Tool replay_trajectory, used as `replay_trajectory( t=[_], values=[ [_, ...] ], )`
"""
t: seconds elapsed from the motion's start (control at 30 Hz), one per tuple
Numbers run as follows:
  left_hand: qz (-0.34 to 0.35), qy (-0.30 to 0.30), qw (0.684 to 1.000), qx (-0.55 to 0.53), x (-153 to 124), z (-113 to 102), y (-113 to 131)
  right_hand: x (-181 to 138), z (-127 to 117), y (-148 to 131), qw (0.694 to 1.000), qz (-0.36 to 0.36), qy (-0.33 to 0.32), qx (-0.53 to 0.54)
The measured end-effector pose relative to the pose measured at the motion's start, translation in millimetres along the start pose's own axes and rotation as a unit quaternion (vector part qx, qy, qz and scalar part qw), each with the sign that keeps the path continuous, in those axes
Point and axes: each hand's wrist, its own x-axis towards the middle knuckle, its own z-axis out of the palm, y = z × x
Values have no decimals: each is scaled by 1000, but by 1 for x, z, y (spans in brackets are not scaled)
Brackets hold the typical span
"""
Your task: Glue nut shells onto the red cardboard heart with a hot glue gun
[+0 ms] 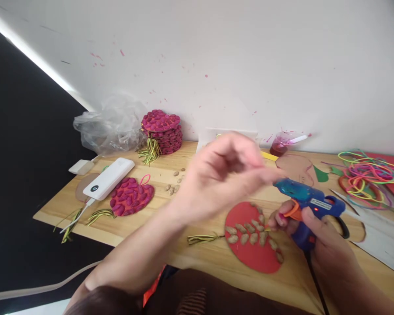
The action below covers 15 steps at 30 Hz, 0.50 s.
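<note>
My right hand [310, 232] grips a blue glue gun [310, 202] by its handle, a finger on the orange trigger, the nozzle pointing left. My left hand [221, 175] hovers raised above the table, blurred, fingers curled with the fingertips at the gun's nozzle; whether they pinch anything is unclear. Below them lies a red disc [251, 251] with several tan seeds [249, 236] glued on it in rows. A tassel of yellow-green strands [202, 238] sticks out from the disc's left edge.
A wooden table [144, 166] carries a stack of magenta seed discs [162, 131], one finished magenta disc [131, 196], a white power bank [108, 178], loose seeds [174, 188], a plastic bag [110, 124], neon cords [369, 175], a paint cup [280, 143] and brown cardboard cutouts [295, 166].
</note>
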Motion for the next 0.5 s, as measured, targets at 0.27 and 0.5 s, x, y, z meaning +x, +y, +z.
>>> replay_trajectory(
  t=[0.27, 0.5],
  values=[
    [-187, 0, 700, 689, 10, -161, -44, -1, -10, 2, 999, 27, -10, -28],
    [-317, -104, 639, 693, 10, -174, -73, -3, -6, -2, 999, 20, -10, -32]
  ],
)
